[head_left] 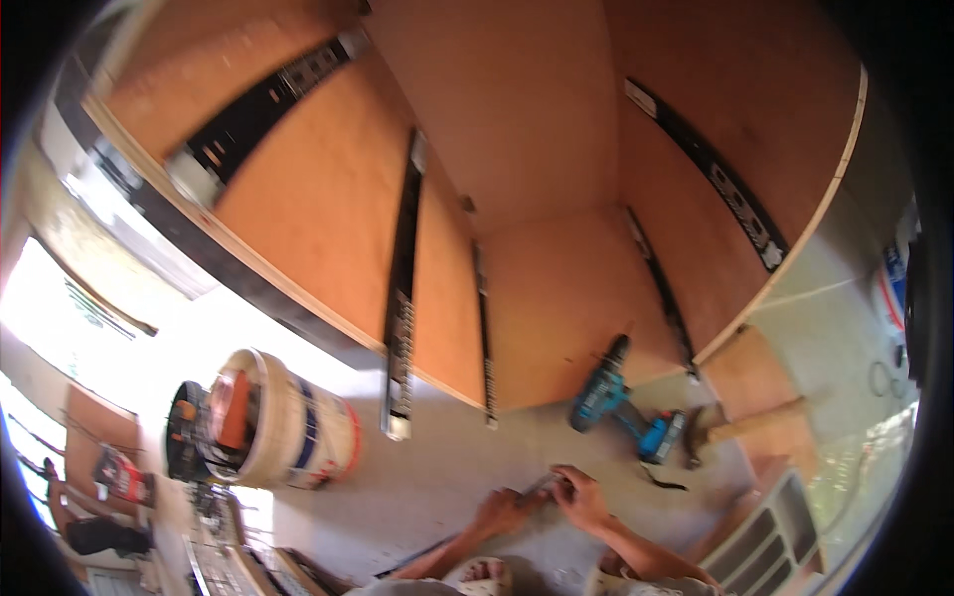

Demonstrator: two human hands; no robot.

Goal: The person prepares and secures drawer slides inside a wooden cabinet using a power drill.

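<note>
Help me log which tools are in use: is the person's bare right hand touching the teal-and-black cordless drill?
Apart. The head view shows grey floor plainly between the right hand and the drill.

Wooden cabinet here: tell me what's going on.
The person's left hand and right hand hold a slim strip, too blurred to identify, before the open wooden cabinet. Black drawer slides are on its side walls. A teal cordless drill and hammer lie to the right; a bucket of tools is left.
</note>
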